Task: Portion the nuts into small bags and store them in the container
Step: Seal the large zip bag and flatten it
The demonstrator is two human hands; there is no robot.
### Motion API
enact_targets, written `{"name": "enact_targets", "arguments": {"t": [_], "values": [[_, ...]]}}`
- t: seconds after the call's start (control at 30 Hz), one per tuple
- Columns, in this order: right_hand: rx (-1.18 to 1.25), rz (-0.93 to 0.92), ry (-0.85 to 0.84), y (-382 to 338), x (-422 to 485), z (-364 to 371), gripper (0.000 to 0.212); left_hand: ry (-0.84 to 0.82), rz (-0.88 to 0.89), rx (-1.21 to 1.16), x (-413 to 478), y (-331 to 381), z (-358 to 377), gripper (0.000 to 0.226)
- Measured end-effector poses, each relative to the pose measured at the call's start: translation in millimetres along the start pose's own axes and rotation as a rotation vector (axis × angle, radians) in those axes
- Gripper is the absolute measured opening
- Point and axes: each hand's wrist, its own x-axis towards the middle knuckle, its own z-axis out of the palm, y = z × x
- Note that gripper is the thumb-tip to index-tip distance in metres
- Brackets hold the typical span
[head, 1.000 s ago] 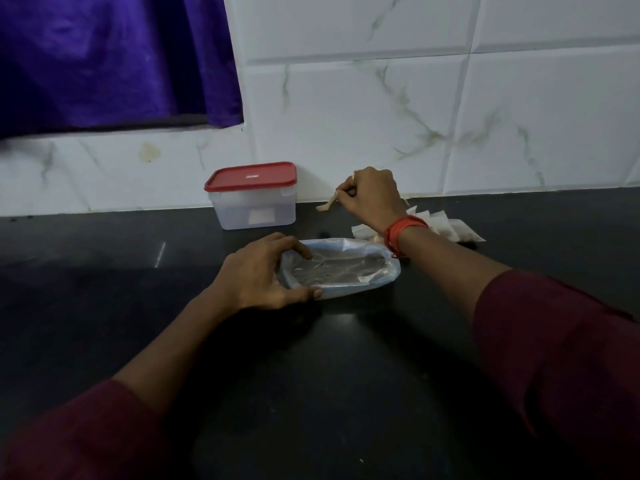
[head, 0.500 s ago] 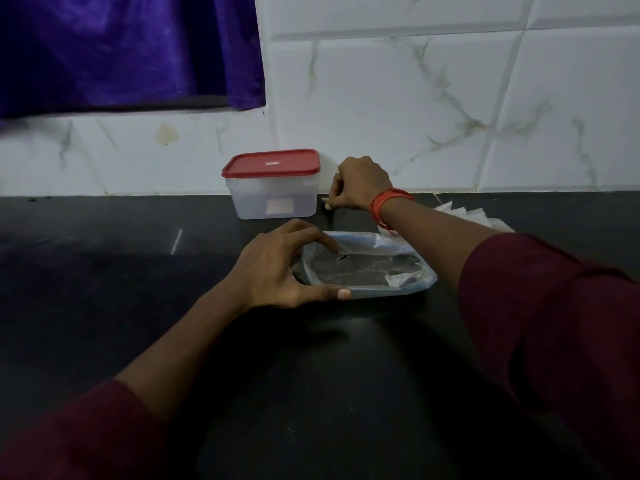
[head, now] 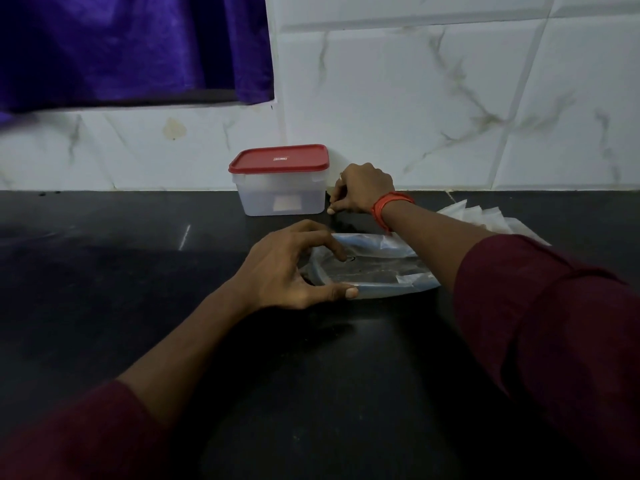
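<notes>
Fingers (head: 322,237) of the left hand (head: 287,268) curl round the left end of a clear, crumpled plastic bag (head: 377,268), with the thumb on its front edge, holding open what looks like its mouth. The bag lies flat on the black counter (head: 104,271), long axis left to right. Just behind the bag, the right hand (head: 363,188) rests knuckles-up, fingers curled tight at the counter; whether they pinch any nuts cannot be told. The mouth lies nearer the person than that hand and slightly left, so a short pull back should reach it. Behind the bag stands a translucent rectangular container (head: 282,195) with its red lid (head: 278,157) on. Behind the bag to the right, small white bags (head: 485,216) lie fanned.
</notes>
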Motion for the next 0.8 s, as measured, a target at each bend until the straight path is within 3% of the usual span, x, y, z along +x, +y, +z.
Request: {"name": "enact_targets", "arguments": {"t": [0.2,0.37,0.5,0.63,0.8], "values": [[0.046,0.029,0.056,3,-18,-26,0.008,0.004,-0.042,-0.110,-3,7,-2,0.051],[0.141,0.078,0.238,18,-62,-49,0.016,0.110,-0.120,-0.180,-2,12,-4,0.065],[0.184,0.117,0.312,39,-110,-63,0.017,0.189,-0.308,-0.133,-1,10,-7,0.042],[0.187,0.190,0.239,61,-152,-67,0.024,0.072,-0.462,-0.153,-1,13,-11,0.037],[0.419,0.252,-0.041,68,-198,-64,0.028,0.041,-0.586,-0.261,0,23,-12,0.031]]}}
